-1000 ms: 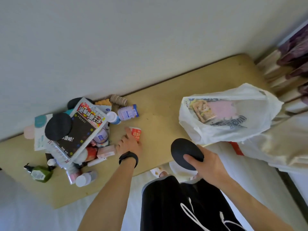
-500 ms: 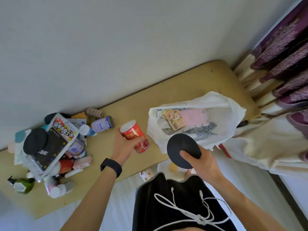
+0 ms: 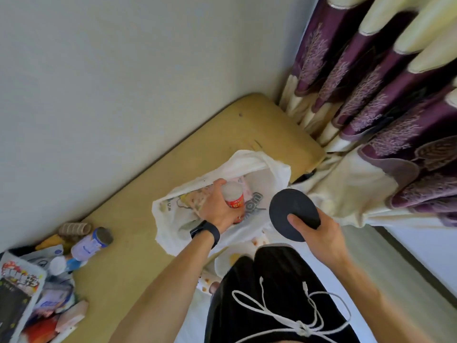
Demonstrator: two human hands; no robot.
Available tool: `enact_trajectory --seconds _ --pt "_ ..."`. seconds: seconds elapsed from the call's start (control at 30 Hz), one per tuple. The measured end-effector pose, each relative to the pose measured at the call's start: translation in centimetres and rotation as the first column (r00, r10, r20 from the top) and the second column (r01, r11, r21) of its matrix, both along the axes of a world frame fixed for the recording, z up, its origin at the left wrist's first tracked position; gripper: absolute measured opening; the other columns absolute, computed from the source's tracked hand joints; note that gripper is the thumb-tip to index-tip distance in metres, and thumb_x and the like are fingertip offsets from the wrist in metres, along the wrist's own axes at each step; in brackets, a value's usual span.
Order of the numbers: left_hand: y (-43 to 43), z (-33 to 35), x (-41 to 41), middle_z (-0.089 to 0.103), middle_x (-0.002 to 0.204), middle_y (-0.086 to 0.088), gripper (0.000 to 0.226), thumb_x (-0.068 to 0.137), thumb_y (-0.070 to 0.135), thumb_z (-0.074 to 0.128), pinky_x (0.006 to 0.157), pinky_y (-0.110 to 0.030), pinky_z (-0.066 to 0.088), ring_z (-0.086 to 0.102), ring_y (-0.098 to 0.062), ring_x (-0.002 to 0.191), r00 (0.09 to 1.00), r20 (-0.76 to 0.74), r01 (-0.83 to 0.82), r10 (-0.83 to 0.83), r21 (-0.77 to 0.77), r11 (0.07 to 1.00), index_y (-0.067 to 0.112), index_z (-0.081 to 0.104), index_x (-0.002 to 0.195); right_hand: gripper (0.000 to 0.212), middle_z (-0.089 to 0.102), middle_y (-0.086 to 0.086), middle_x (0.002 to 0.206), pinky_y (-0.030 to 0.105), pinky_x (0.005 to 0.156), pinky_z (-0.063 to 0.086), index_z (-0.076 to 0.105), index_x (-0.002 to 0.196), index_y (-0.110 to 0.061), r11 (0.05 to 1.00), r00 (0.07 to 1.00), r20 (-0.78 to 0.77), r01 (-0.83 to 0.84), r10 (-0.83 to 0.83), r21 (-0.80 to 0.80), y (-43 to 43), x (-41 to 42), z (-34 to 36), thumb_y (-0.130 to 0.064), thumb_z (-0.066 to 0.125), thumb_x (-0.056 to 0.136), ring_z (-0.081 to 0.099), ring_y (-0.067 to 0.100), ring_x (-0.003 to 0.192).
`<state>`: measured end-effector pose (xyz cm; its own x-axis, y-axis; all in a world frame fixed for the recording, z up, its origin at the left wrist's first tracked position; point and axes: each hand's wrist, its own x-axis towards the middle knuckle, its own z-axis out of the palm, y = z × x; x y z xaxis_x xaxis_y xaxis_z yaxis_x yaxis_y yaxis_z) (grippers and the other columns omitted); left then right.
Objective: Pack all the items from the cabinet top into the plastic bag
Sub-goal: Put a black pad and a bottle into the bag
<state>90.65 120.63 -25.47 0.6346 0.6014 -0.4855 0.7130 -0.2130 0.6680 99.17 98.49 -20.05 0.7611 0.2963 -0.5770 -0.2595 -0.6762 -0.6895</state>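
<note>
A white plastic bag [image 3: 269, 167] lies open on the tan cabinet top [image 3: 153, 184], with a pink packet and a printed packet inside. My left hand [image 3: 216, 206] grips a red can with a white lid [image 3: 233, 196] and holds it over the bag's mouth. A flat black disc [image 3: 291, 214] is pinched between thumb and fingers of my right hand [image 3: 319, 233], just right of the bag, off the cabinet's front edge. A heap of items [image 3: 44, 280] stays at the cabinet's left end: a purple-white bottle [image 3: 91, 243], a book, boxes and tubes.
A grey wall [image 3: 123, 82] runs behind the cabinet. Purple and cream curtains [image 3: 383, 95] hang at the right, touching the cabinet's right end and the bag. My black shorts with a white drawstring [image 3: 277, 298] fill the lower middle.
My left hand picked the red can from beside the heap and carried it right, over the bag's mouth. My right hand with the black disc rose slightly toward the bag. The view swung right.
</note>
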Motion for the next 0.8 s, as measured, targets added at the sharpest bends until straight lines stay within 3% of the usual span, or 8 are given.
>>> enact_trajectory --seconds 0.2,0.3,0.43,0.5,0.57,0.67,0.8 --pt "-2.7 -3.0 2.4 0.062 0.115 0.002 0.077 0.067 0.044 0.082 0.077 -0.035 0.051 0.062 -0.025 0.100 0.994 -0.105 0.049 -0.044 0.048 0.998 0.032 0.035 0.127 0.038 0.071 -0.008 0.104 0.028 0.071 0.050 0.064 0.122 -0.031 0.993 0.995 0.009 0.098 -0.097 -0.062 -4.0 1.5 -0.8 -0.041 0.070 0.086 0.066 0.015 0.093" --pt "-2.8 -2.9 2.2 0.060 0.112 0.001 0.077 0.069 0.039 0.080 0.069 -0.033 0.047 0.059 -0.025 0.095 0.996 -0.072 0.056 -0.048 0.102 0.993 0.031 0.031 0.128 0.032 0.069 -0.013 0.097 0.026 0.070 0.049 0.062 0.116 -0.035 0.994 0.997 -0.001 0.083 -0.083 -0.074 -3.8 1.8 -0.9 -0.041 0.070 0.086 0.065 0.011 0.089" --pt "-2.9 -3.0 0.2 0.055 0.120 -0.003 0.071 0.075 0.031 0.076 0.074 -0.038 0.051 0.058 -0.030 0.104 0.988 -0.143 0.078 -0.052 0.182 0.980 0.028 0.030 0.129 0.023 0.063 -0.023 0.089 0.015 0.064 0.044 0.056 0.108 -0.040 0.998 0.999 0.031 -0.042 0.043 -0.054 -1.5 2.2 -0.5 -0.037 0.069 0.089 0.060 -0.002 0.081" --pt "-3.0 -3.3 -1.2 0.052 0.128 -0.007 0.072 0.077 0.029 0.076 0.080 -0.040 0.050 0.056 -0.032 0.111 0.975 -0.200 0.149 -0.099 0.255 0.955 0.023 0.034 0.134 0.019 0.062 -0.024 0.086 0.012 0.061 0.042 0.057 0.106 -0.040 0.989 0.988 0.060 -0.137 0.140 -0.052 -0.1 2.4 -0.4 -0.036 0.067 0.090 0.059 -0.005 0.078" --pt "-2.8 -3.5 -2.5 0.048 0.136 -0.008 0.078 0.078 0.028 0.076 0.090 -0.044 0.048 0.052 -0.032 0.120 0.958 -0.248 0.214 -0.141 0.296 0.931 0.021 0.032 0.141 0.015 0.066 -0.012 0.085 0.016 0.058 0.043 0.059 0.106 -0.034 0.968 0.965 0.094 -0.235 0.243 -0.093 1.5 2.6 -0.3 -0.038 0.063 0.092 0.060 0.001 0.073" --pt "-2.1 -2.8 -3.9 0.041 0.145 -0.006 0.077 0.081 0.030 0.070 0.102 -0.045 0.041 0.043 -0.030 0.130 0.933 -0.312 0.293 -0.178 0.374 0.880 0.021 0.030 0.147 0.039 0.065 0.002 0.097 0.024 0.059 0.045 0.054 0.128 -0.020 0.922 0.921 0.113 -0.353 0.372 -0.159 4.3 3.0 -0.2 -0.041 0.057 0.095 0.059 0.020 0.078" --pt "-0.8 -1.2 -6.6 0.031 0.154 -0.004 0.062 0.093 0.042 0.051 0.119 -0.047 0.015 0.024 -0.026 0.144 0.837 -0.485 0.473 -0.255 0.403 0.784 0.021 0.032 0.148 0.052 0.061 0.013 0.115 0.038 0.072 0.055 0.041 0.131 -0.008 0.950 0.955 0.074 -0.273 0.286 -0.154 8.6 3.8 -1.9 -0.033 0.064 0.092 0.064 0.034 0.098"
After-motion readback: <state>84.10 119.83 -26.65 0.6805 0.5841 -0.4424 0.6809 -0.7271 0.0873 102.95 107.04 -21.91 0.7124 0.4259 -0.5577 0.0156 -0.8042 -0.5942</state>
